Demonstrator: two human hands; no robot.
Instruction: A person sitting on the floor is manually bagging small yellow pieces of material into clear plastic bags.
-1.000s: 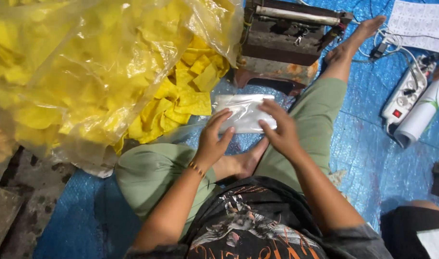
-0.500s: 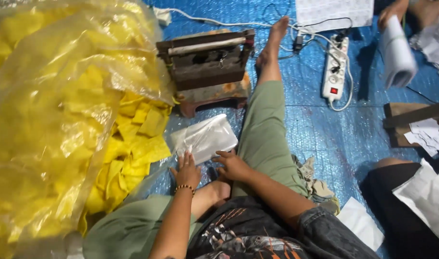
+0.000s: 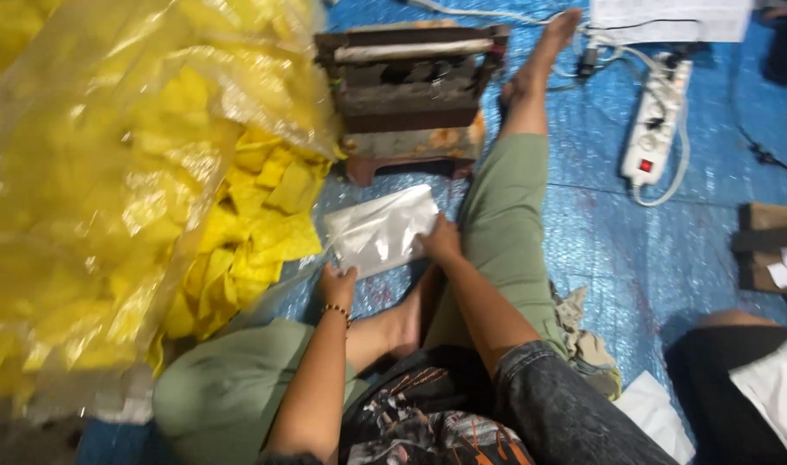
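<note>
Clear plastic sack [image 3: 92,172] contains yellow chips [image 3: 247,232]; left hand [image 3: 336,286] and right hand [image 3: 442,243] pinch an empty transparent pouch [image 3: 380,231].

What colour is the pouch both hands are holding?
Silvery white and shiny, seen in the head view: the pouch held by the left hand and right hand.

I see one view only, from a head-worn camera tilted steeply down, close over the lap and blue tarp floor [image 3: 634,284], facing forward past outstretched legs.
</note>
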